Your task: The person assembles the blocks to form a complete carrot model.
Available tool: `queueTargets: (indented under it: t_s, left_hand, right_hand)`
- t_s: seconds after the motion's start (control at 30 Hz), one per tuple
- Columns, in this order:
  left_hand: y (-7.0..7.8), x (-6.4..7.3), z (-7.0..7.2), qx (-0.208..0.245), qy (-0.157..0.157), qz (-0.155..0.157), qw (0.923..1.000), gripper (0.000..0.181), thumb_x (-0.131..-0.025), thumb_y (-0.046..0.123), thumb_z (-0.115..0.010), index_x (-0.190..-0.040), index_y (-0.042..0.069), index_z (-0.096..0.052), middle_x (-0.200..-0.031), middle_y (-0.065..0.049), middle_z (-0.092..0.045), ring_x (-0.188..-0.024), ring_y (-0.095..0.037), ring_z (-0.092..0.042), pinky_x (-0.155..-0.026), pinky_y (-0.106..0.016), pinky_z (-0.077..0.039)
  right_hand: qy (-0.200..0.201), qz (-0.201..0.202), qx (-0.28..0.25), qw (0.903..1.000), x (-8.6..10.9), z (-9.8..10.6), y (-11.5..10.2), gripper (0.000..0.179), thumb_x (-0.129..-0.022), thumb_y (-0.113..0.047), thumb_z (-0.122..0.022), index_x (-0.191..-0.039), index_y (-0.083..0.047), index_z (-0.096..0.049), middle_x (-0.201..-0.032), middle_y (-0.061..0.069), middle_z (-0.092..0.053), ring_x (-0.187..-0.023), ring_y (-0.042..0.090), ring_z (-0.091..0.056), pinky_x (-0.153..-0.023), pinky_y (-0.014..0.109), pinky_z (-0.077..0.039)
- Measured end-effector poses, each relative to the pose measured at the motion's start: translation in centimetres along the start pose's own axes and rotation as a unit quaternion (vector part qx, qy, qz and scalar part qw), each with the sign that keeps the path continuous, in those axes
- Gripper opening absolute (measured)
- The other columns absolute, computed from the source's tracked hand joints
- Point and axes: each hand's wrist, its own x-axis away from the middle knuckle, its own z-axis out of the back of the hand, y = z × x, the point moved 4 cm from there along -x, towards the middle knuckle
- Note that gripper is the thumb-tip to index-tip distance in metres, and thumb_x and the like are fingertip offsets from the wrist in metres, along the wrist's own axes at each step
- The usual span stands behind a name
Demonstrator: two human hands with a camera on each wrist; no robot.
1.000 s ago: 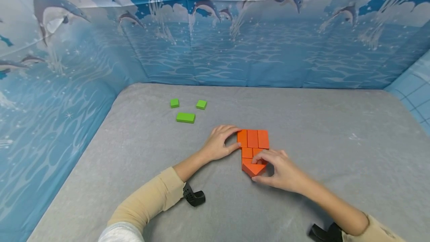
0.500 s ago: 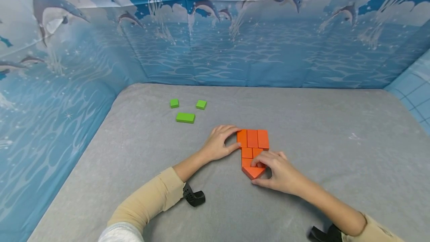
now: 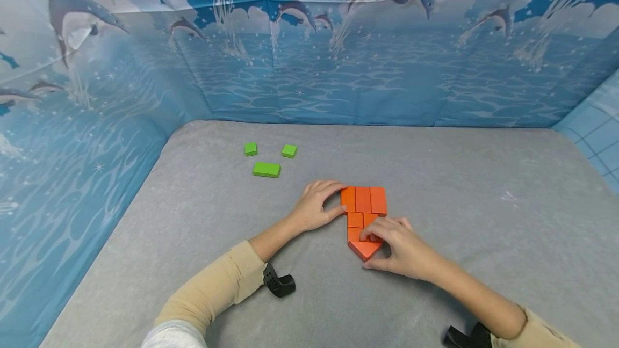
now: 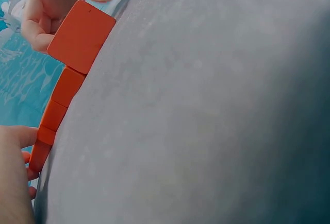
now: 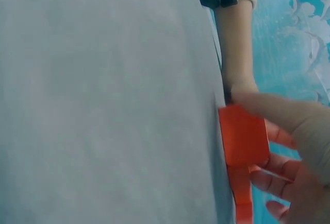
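Several orange toy blocks (image 3: 363, 199) lie together on the grey cloth in the head view, three oblongs at the far end and smaller ones nearer. An orange triangular block (image 3: 364, 248) forms the near end, its point toward me. My right hand (image 3: 406, 246) grips this triangular block, thumb at the near point and bent fingers over the far side. At the far left oblong block (image 3: 348, 197), my left hand (image 3: 316, 205) holds the edge with thumb and index finger. Large in the right wrist view is an orange face (image 5: 244, 136), the right fingers behind it.
Two small green blocks (image 3: 250, 149) and a longer green block (image 3: 267, 169) lie farther back on the left. Grey cloth (image 3: 459, 187) covers the table. A blue dolphin-print curtain (image 3: 309, 69) hangs behind and on the left.
The triangular block has shifted slightly toward me, with my right hand on it. Its far edge now lines up with the smaller blocks. My left hand has stayed in place.
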Motion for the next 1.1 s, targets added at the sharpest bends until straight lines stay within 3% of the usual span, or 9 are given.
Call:
queueTargets:
  t_s: [0.1, 0.23, 0.37, 0.57, 0.83, 1.1]
  left_hand:
    - [0.1, 0.0, 0.1, 0.001, -0.003, 0.001, 1.0, 0.047, -0.087, 0.036, -0.06, -0.129, 0.015, -0.052, -0.129, -0.002, -0.051, -0.119, -0.019, -0.042, -0.102, -0.042, -0.026]
    - [0.1, 0.0, 0.1, 0.002, -0.008, 0.003, 1.0, 0.048, -0.087, 0.036, -0.059, -0.13, 0.016, -0.051, -0.129, -0.002, -0.051, -0.12, -0.019, -0.041, -0.104, -0.042, -0.024]
    - [0.0, 0.0, 0.1, 0.003, -0.01, 0.005, 0.9999, 0.048, -0.087, 0.037, -0.059, -0.13, 0.016, -0.051, -0.13, -0.002, -0.05, -0.12, -0.018, -0.041, -0.104, -0.041, -0.024]
    - [0.0, 0.0, 0.1, 0.002, -0.011, 0.005, 0.9999, 0.048, -0.088, 0.037, -0.059, -0.13, 0.016, -0.051, -0.13, -0.002, -0.05, -0.121, -0.018, -0.041, -0.104, -0.041, -0.024]
    - [0.1, -0.1, 0.1, 0.004, -0.008, 0.003, 1.0, 0.048, -0.087, 0.036, -0.059, -0.129, 0.015, -0.052, -0.129, -0.003, -0.051, -0.12, -0.019, -0.041, -0.104, -0.042, -0.024]
    - [-0.1, 0.0, 0.0, 0.006, -0.005, 0.005, 1.0, 0.047, -0.087, 0.036, -0.06, -0.129, 0.016, -0.052, -0.129, -0.002, -0.051, -0.12, -0.019, -0.041, -0.104, -0.042, -0.024]
  right_hand:
    - [0.012, 0.01, -0.042, 0.999, -0.2, 0.6, 0.4, 0.037, -0.068, -0.033, -0.08, -0.097, -0.022, -0.06, -0.089, -0.015, -0.056, -0.082, 0.004, -0.049, -0.074, 0.033, -0.029]
    - [0.068, 0.034, -0.104, 0.9917, -0.7, 1.5, 1.7, 0.032, -0.073, -0.014, -0.077, -0.101, -0.01, -0.062, -0.087, -0.004, -0.058, -0.077, 0.01, -0.049, -0.07, 0.029, -0.037]
    - [0.1, -0.001, -0.11, 0.9889, -0.9, 1.9, 3.4, 0.036, -0.072, -0.004, -0.076, -0.105, -0.003, -0.062, -0.091, 0.005, -0.057, -0.077, 0.016, -0.048, -0.066, 0.026, -0.042]
    - [0.091, -0.069, -0.088, 0.9895, -0.6, 1.5, 4.8, 0.045, -0.074, -0.014, -0.076, -0.116, -0.007, -0.06, -0.101, 0.006, -0.052, -0.08, 0.017, -0.047, -0.062, 0.028, -0.041]
    - [0.097, -0.11, -0.093, 0.9848, -0.4, 0.8, 5.7, 0.044, -0.076, -0.017, -0.075, -0.116, -0.009, -0.061, -0.095, 0.005, -0.05, -0.08, 0.016, -0.044, -0.066, 0.027, -0.039]
    - [0.077, -0.142, -0.099, 0.9819, -0.4, 0.3, 6.0, 0.045, -0.077, -0.021, -0.074, -0.118, -0.01, -0.059, -0.097, 0.007, -0.05, -0.084, 0.018, -0.044, -0.069, 0.03, -0.038]
